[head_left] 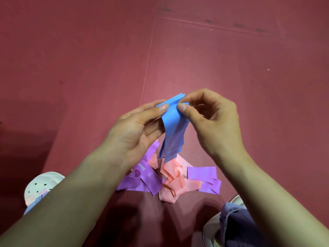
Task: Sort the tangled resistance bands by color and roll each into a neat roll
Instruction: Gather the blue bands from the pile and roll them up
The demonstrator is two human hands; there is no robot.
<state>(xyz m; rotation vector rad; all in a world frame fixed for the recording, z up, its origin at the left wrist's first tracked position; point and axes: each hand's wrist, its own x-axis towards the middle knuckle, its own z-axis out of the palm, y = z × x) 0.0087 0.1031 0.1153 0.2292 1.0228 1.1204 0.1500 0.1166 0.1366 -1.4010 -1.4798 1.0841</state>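
One blue band point(175, 125) above maroon floor mats point(231, 59)

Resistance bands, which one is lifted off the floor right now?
The blue band: the left hand and right hand pinch its top, and it hangs above the purple bands and pink bands tangled on the floor.

The blue band point(173, 125) is up in the air, folded at its top, and its loose end hangs down. Under it purple bands point(147, 180) and pink bands point(170, 169) lie mixed in a heap (none rolled).
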